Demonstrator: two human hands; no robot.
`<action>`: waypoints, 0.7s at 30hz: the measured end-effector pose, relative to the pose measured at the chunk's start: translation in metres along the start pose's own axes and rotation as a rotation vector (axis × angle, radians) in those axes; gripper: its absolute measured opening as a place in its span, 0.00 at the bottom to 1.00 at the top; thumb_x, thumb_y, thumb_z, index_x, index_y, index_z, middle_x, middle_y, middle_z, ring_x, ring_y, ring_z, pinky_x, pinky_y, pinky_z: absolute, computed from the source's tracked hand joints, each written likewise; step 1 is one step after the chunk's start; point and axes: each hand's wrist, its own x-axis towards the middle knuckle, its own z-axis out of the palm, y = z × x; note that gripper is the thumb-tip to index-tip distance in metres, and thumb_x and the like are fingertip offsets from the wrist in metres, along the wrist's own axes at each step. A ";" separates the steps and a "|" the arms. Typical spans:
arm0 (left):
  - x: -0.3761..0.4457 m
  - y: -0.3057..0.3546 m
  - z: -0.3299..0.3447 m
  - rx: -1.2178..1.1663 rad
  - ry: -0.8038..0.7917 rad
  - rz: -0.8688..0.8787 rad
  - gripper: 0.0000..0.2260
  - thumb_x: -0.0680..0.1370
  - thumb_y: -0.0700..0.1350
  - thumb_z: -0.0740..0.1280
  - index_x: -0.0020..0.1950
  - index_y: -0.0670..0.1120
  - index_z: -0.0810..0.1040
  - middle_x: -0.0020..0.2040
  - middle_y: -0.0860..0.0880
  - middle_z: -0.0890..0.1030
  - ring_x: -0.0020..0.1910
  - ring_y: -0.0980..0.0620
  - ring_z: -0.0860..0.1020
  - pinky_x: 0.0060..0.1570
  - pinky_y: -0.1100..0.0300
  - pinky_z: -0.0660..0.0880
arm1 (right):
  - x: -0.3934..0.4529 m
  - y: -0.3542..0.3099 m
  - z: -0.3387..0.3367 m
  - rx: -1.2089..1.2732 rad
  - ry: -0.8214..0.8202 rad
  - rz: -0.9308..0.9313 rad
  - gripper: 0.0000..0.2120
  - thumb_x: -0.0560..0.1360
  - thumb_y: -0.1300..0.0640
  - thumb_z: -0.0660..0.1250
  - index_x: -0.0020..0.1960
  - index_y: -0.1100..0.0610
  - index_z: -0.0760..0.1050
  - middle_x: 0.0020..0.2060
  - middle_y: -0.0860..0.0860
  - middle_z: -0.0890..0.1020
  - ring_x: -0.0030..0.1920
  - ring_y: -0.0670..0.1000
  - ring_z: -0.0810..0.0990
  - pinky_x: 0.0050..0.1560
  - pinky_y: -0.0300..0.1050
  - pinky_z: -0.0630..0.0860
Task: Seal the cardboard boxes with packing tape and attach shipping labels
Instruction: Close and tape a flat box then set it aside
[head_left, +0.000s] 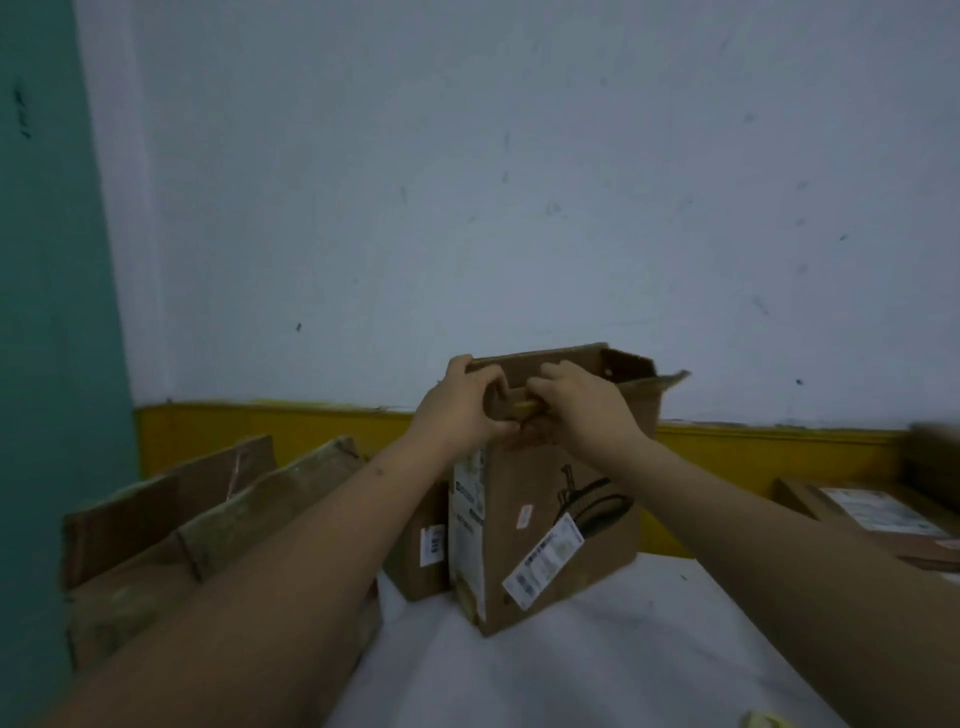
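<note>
Pale wall (519, 182) behind a white table (571, 665); your hands work at an upright box (561, 493).
Your left hand (462, 410) curls round the box's top flap; your right hand (582, 405) grips a tan piece there; a label (543, 561) sits tilted on the front; more boxes (208, 519) lie alongside.

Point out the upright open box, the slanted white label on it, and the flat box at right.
upright open box (602, 525), head view, on its front face
slanted white label (543, 569), head view, label's middle
flat box (815, 506), head view, bare cardboard top by its label
</note>
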 end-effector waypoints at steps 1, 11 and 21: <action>-0.006 0.004 -0.002 0.047 -0.012 0.063 0.12 0.73 0.54 0.75 0.52 0.53 0.77 0.77 0.47 0.60 0.65 0.46 0.74 0.60 0.56 0.73 | -0.012 -0.001 -0.009 0.017 0.002 -0.051 0.08 0.73 0.50 0.71 0.48 0.52 0.76 0.43 0.48 0.74 0.45 0.51 0.73 0.34 0.45 0.64; -0.084 -0.035 0.010 0.058 -0.124 0.236 0.13 0.75 0.51 0.75 0.36 0.55 0.72 0.78 0.57 0.57 0.68 0.53 0.72 0.60 0.55 0.73 | -0.127 0.044 -0.072 0.005 -0.492 0.228 0.06 0.79 0.52 0.64 0.52 0.46 0.80 0.45 0.44 0.83 0.44 0.45 0.79 0.42 0.42 0.78; -0.116 0.024 0.014 0.527 0.158 0.336 0.11 0.75 0.52 0.71 0.57 0.53 0.81 0.58 0.52 0.78 0.60 0.47 0.74 0.63 0.50 0.59 | -0.154 0.042 -0.104 0.010 -0.353 0.229 0.07 0.80 0.44 0.63 0.52 0.46 0.76 0.42 0.43 0.79 0.41 0.45 0.78 0.34 0.38 0.71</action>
